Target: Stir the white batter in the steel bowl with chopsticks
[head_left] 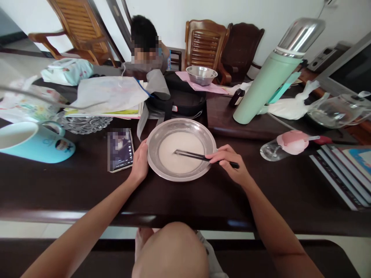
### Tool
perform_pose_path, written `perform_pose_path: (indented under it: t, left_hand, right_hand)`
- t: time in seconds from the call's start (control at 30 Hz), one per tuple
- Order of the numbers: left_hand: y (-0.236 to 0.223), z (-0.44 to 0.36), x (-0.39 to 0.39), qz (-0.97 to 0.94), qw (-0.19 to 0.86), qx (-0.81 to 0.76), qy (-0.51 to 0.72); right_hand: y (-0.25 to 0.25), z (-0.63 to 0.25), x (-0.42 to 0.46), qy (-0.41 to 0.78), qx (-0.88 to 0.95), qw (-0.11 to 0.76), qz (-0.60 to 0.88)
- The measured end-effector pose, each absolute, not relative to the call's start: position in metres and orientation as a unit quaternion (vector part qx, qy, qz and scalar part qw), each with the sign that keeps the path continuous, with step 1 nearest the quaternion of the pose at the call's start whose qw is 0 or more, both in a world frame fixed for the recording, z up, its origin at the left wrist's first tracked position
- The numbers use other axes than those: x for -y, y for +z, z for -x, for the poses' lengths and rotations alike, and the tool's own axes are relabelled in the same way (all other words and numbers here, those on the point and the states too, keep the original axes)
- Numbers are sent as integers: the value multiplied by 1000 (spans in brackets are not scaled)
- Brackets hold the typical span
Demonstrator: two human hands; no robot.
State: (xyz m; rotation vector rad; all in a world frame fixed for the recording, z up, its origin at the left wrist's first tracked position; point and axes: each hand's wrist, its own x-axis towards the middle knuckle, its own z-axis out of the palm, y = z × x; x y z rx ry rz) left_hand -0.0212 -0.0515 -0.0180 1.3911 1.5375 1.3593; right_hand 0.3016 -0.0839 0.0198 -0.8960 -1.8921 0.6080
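Observation:
A wide metal bowl (152, 162) stands on the dark table in front of me, holding a pale, milky white mixture (185, 160). My left hand (141, 162) grips the bowl's left rim, its fingers partly hidden behind the wall. Black chopsticks (193, 155) are pinched in my right hand (232, 162), at the bowl's right edge. Their tips dip into the mixture near the middle of the bowl. Just left of my left hand lies a phone (121, 150) with its screen lit.
A blue mug (37, 143) and a glass dish (85, 122) are at left. Behind the bowl are a black bag (182, 98) and a small metal bowl (202, 75). At right are a green thermos (266, 83), a pink-lidded cup (285, 144) and books (344, 173). A person (145, 46) sits opposite.

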Motion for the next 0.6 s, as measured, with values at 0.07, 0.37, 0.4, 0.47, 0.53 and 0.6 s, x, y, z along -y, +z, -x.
perform_pose_path:
  t: [0.07, 0.37, 0.4, 0.47, 0.53, 0.6]
  left_hand:
    - [-18, 21, 50, -529, 326, -583, 524]
    - [-18, 19, 48, -528, 328, -581, 526]
    - [-18, 19, 48, -528, 328, -581, 526]
    - [-18, 19, 49, -525, 330, -581, 527]
    - [-19, 19, 49, -518, 337, -581, 529]
    - [-20, 19, 50, -513, 345, -578, 533]
  right_hand:
    - [20, -305, 83, 221, 758, 480, 382]
    - [24, -306, 83, 275, 759, 471, 355]
    - [24, -304, 83, 269, 773, 452, 354]
    - [25, -304, 83, 248, 780, 444, 365]
    - [25, -307, 83, 226, 759, 476, 382]
    - [24, -311, 84, 219, 728, 522, 386]
